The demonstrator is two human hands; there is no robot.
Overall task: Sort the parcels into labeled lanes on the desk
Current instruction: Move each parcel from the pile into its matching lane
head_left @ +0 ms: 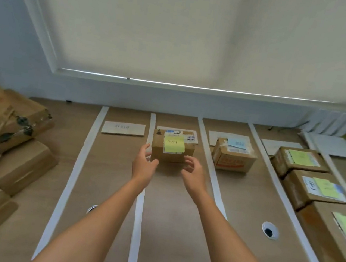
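Note:
A small cardboard parcel (171, 150) with a yellow sticky note on top sits in the second lane of the wooden desk (175, 232), at its far end. My left hand (143, 162) hovers at the parcel's near left corner with fingers loosely spread. My right hand (193, 171) is just off its near right corner, fingers relaxed and slightly curved. Neither hand grips the parcel. White tape strips (138, 215) mark the lanes. A paper label (123, 128) lies at the head of the first lane.
One parcel (234, 154) with a blue note sits in the third lane. Three parcels (315, 190) with green notes fill the fourth lane at right. A heap of unsorted cardboard boxes (4, 139) lies at left. A cable hole (269, 230) is in the desk.

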